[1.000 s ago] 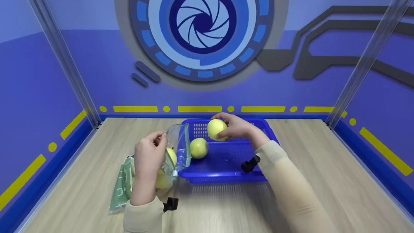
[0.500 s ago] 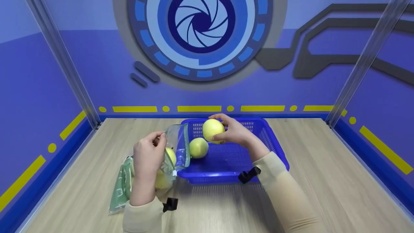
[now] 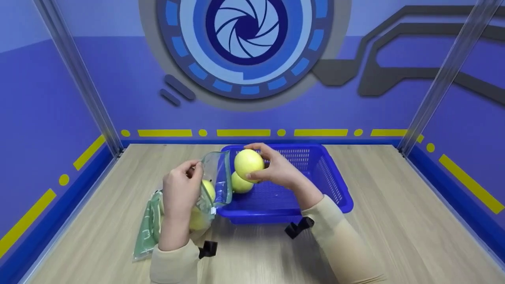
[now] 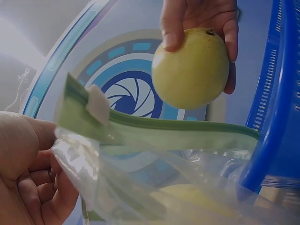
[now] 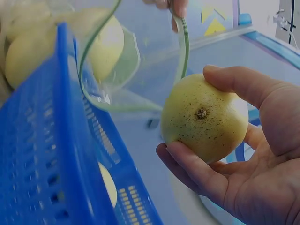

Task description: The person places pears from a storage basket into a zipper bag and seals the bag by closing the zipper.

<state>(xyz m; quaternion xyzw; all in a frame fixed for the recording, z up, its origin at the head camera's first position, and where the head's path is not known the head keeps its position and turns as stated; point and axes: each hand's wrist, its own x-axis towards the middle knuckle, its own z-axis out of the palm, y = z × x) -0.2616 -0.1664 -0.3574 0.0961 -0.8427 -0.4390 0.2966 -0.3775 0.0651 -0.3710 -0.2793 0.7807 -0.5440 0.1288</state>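
My right hand (image 3: pixel 278 167) grips a yellow-green apple (image 3: pixel 248 163) with thumb and fingers, above the left part of the blue basket (image 3: pixel 272 215). Its dark speckled end (image 5: pixel 201 113) faces the right wrist camera. Below it, partly covered, a second apple (image 3: pixel 240 185) sits in the basket. My left hand (image 3: pixel 181 191) pinches the rim of a clear green-edged zip bag (image 4: pixel 164 126) between thumb and fingers. The bag's mouth stands open towards the basket, and a white slider (image 4: pixel 98 104) sits on its zip. Several similar apples (image 5: pixel 107 49) are inside the bag.
A wooden table (image 3: pixel 394 221) carries the basket and the bag, which lies at the basket's left side. The bag's mouth overlaps the basket's left rim. Blue printed panels (image 3: pixel 130 90) stand at the back and both sides.
My right hand has carried the apple left and slightly down towards the bag's mouth, so it now partly covers the basket's other apple. My left hand has stayed on the bag's rim.
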